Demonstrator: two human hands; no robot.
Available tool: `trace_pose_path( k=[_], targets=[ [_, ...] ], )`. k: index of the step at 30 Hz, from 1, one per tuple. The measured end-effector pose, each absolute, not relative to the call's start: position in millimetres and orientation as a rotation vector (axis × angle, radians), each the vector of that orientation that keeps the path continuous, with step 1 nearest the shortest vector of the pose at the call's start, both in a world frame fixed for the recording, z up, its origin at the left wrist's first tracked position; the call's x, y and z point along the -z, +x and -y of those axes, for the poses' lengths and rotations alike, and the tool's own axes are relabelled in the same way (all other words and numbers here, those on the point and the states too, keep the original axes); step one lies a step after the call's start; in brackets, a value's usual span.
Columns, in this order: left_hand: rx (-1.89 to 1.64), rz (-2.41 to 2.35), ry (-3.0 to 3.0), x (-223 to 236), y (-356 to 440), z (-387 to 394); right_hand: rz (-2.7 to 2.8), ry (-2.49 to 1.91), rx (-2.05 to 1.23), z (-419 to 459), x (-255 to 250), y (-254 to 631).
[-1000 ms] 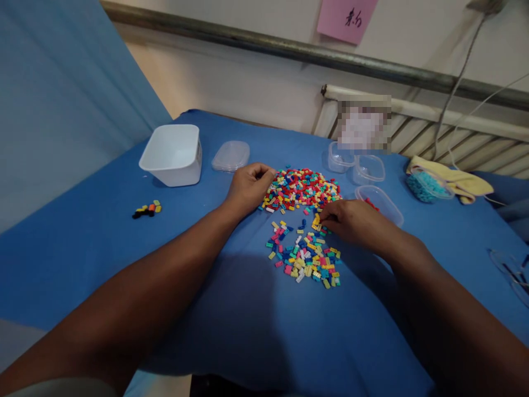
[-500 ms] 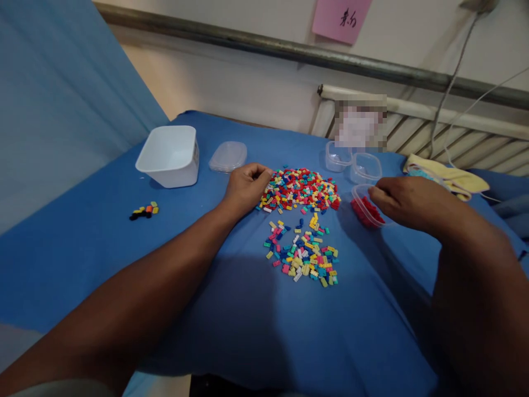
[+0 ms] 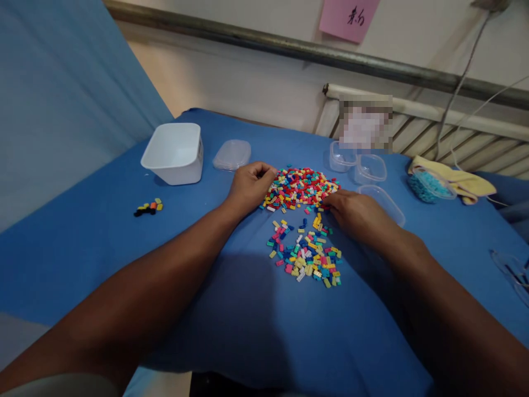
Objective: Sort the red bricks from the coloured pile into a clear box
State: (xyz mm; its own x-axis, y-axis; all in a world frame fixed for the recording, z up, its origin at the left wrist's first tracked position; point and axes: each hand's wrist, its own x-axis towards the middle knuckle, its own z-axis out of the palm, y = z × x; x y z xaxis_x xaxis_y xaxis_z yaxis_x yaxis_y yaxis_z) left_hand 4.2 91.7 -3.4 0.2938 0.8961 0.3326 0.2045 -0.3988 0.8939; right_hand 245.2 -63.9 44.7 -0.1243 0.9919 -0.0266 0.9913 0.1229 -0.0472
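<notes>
A heap of small toy building bricks [image 3: 300, 184] in mixed colours lies on the blue cloth. My left hand [image 3: 253, 188] rests at the heap's left edge, thumb and fingertips pinched together; whatever they hold is too small to make out. At the right edge, my right hand [image 3: 357, 212] reaches fingertips down among the bricks, fingers closed and their tips partly hidden. A looser spread of bricks [image 3: 308, 256], with few red ones, lies nearer me. Behind my right hand stands a clear plastic tub [image 3: 386, 201], its contents mostly hidden by the hand.
A white bin [image 3: 173, 157] and stacked clear lids [image 3: 232, 155] stand at back left, near a few black, yellow and orange bricks [image 3: 149, 207]. Two clear tubs [image 3: 371, 168] stand at back right. Farther right, a tub of light-blue bricks [image 3: 430, 187] leans on a yellow cloth [image 3: 467, 179].
My right hand has moved left and down from above the tub of red bricks to the heap's right edge. My left hand stays by the heap. The view has shifted slightly.
</notes>
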Motion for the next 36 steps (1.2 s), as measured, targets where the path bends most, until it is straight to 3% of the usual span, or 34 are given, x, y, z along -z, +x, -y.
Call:
trace_pose_path(
  k=[10, 18, 36],
  targets=[
    [-1.135, -1.008, 1.803, 1, 4, -90, 2.205, -1.837, -0.442, 63, -35, 257],
    [-1.135, -1.027, 1.801, 1, 4, -90, 2.275, -1.969, -0.317, 61, -35, 256],
    [-1.127, -1.018, 1.814, 2, 4, -91, 2.352, -1.873, -0.402, 67, -38, 249]
  ],
)
